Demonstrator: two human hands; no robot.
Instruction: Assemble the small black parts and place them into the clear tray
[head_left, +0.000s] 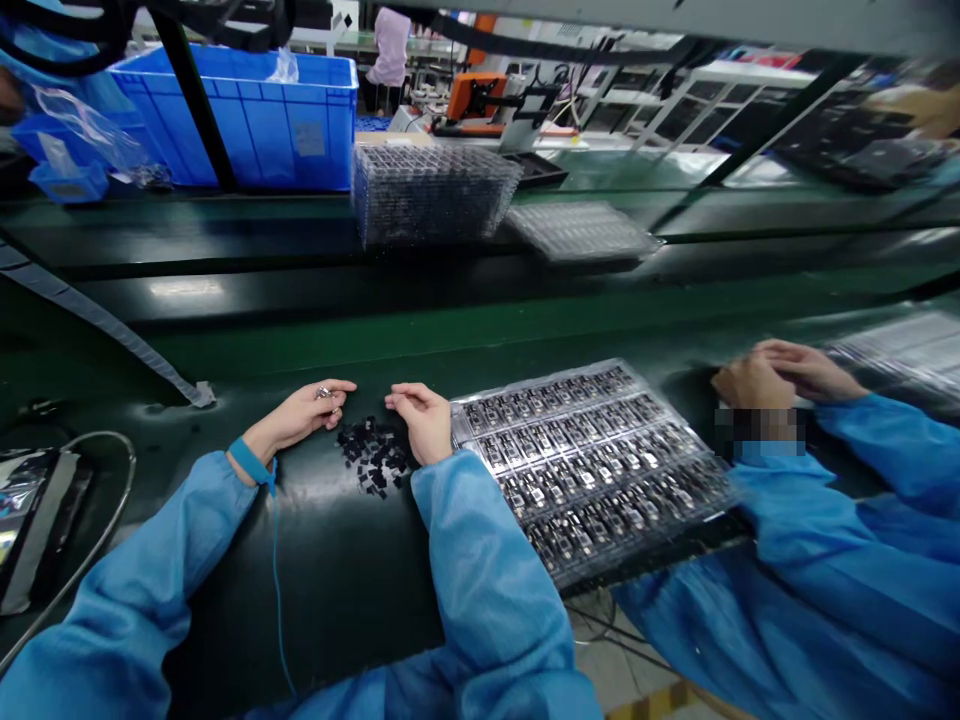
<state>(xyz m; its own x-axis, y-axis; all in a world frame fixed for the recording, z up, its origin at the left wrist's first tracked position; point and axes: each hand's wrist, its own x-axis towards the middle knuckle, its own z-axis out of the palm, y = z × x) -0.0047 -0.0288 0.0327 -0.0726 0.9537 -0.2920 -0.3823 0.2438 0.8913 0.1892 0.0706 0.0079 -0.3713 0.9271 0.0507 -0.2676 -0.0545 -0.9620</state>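
Note:
My left hand is over the left edge of a pile of small black pieces. Its index finger points right, and the other fingers curl around a small silvery metal part. Across a short gap, my right hand has thumb and fingertips pinched together above the pile's right side. Whatever might be between those fingertips is too small to make out. Just right of that hand lies a clear plastic tray with rows of small metal-and-black parts.
A co-worker's hands work beyond the tray, near another clear tray. On the shelf behind stand a blue bin, a stack of clear trays and a lower stack. A blue wrist-strap cord hangs from my left wrist.

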